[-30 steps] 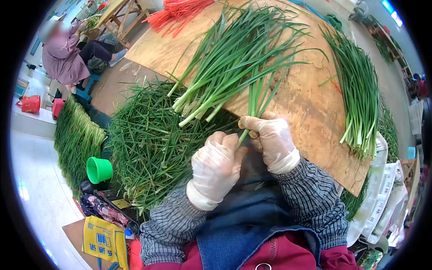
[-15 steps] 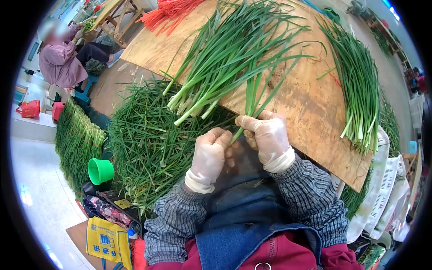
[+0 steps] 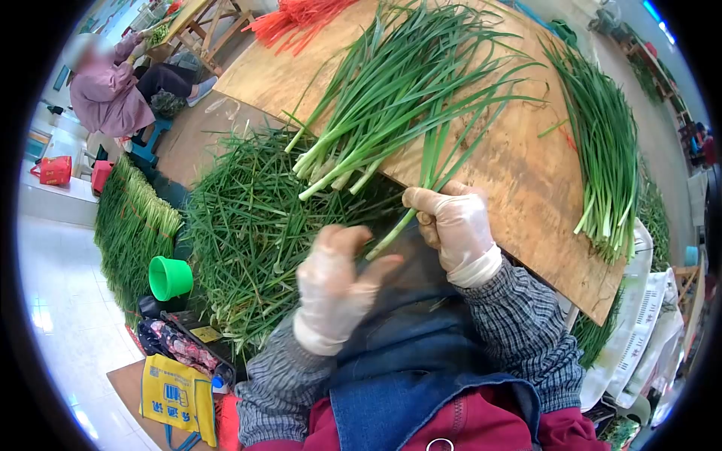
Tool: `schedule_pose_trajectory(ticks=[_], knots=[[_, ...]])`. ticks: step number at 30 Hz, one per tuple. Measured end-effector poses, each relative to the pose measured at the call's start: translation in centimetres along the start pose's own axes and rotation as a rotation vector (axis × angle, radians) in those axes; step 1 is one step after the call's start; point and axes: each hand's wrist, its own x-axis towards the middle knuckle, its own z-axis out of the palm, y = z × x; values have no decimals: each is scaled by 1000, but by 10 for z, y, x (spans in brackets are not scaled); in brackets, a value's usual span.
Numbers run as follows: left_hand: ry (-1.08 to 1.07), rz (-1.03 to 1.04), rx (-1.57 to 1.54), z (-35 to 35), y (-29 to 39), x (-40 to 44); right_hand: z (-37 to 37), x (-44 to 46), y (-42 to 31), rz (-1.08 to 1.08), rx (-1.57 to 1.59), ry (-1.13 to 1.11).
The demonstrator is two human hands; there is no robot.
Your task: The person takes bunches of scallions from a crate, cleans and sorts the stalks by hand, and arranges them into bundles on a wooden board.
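My right hand [image 3: 457,229], in a thin whitish glove, pinches a garlic chive stalk [image 3: 392,234] at the board's near edge. Its pale stem end points down and left, and its green leaves rise past my fingers over the board. Left of that stem end, my left hand [image 3: 335,282] is gloved too and slightly smeared by motion. Thumb and fingers are apart, and nothing shows between them. Just beyond my hands, a loose pile of garlic chives [image 3: 398,105] lies on the wooden board [image 3: 519,173], white ends towards me.
A second chive bundle [image 3: 602,158] lies on the board's right side, red ties [image 3: 297,22] at its far edge. Below left is a heap of leafy trimmings [image 3: 256,225]. Further left stand bundled chives [image 3: 139,225] and a green bucket [image 3: 170,277]. A person [image 3: 105,94] sits far left.
My left hand has let go of the stalk's lower end and moved left and down, its fingers opening. My right hand keeps its pinch. The whole view has shifted slightly.
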Motion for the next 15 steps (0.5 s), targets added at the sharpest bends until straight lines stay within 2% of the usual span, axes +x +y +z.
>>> schedule_pose_trajectory(ticks=[3,4,7,8,11,12,13,14,15], knots=[[-55,25,-71,27,-1,6,1,-5,-2,-8,13,-10],[3,-8,-220,31,-3,8,1,-7,-2,-14,8,-4],[-189,-602,-793,25,0,7,-1,-7,3,-12,-22,-10],[-251,-756,-810,15,6,13,-1,-6,7,3,-22,-14],[-31,-336,-326,12,-10,5,-4,-6,6,24,-16,-19],[109,-287,-240,8,-20,6,-11,-3,1,23,-5,-8],[175,-223,-21,-5,-29,10,-19,1,-4,24,7,3],[209,-108,185,-16,-30,21,-27,4,-9,56,71,-81],[242,12,390,-20,-31,33,-25,5,-9,43,67,-41]])
